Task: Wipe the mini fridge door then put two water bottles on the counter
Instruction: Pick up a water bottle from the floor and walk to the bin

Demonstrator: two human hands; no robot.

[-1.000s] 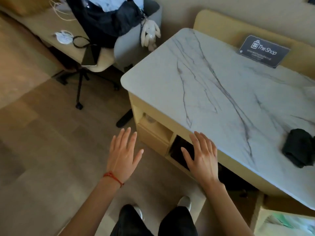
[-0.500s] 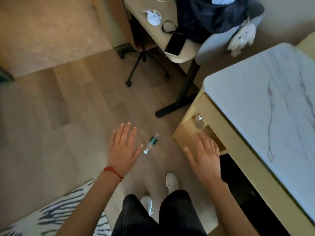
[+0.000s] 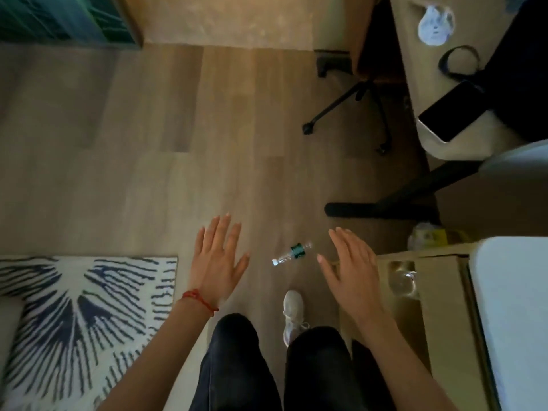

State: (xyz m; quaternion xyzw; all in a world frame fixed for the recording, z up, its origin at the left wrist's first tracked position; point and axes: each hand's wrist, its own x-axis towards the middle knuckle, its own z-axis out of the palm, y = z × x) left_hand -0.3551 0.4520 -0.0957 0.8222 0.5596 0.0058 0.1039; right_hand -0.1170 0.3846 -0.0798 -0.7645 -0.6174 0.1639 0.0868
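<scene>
**Hands empty above a bottle on the floor**

Legs in dark trousers [image 3: 237,366] fill the bottom edge, with one white shoe [image 3: 293,312] planted on the wooden floor [image 3: 148,173]. Both hands hover palm-down with fingers spread, holding nothing: the left hand [image 3: 218,262], a red string [image 3: 199,300] at its wrist, and the right hand [image 3: 354,269] in front of the pale cabinet [image 3: 439,321]. Between them, on the floor, a small clear water bottle [image 3: 292,253] with a green label lies on its side, touching neither hand. A striped rug [image 3: 80,315] lies to the left. On the right, the white surface [image 3: 516,307] tops the cabinet, whose open shelf holds a clear glass object [image 3: 403,281], blurred. Farther off stand a black chair base [image 3: 353,96] and a desk [image 3: 421,69] carrying a dark phone [image 3: 450,111].
</scene>
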